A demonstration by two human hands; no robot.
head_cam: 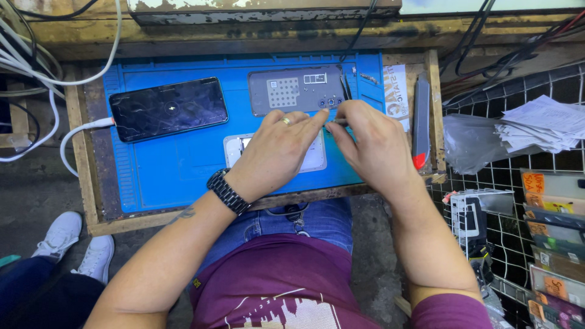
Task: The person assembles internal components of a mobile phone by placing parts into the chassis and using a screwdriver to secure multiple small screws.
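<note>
Right now I have both hands over the opened phone [314,159] lying on the blue mat [177,170] — my left hand [277,152] rests on it and pins it down, ring finger and all, while my right hand [375,146] pinches a thin metal tool [339,122], probably tweezers, though my fingers hide most of it. The hands nearly touch at the fingertips. As I judge it, the work is midway: the grey back cover [297,90] is already off and lies just above my hands, with small screws set on it, and the inside work is not finished. The opened phone lies with its long axis running left to right across the mat, the same way as the black phone [169,108] charging at the upper left.
</note>
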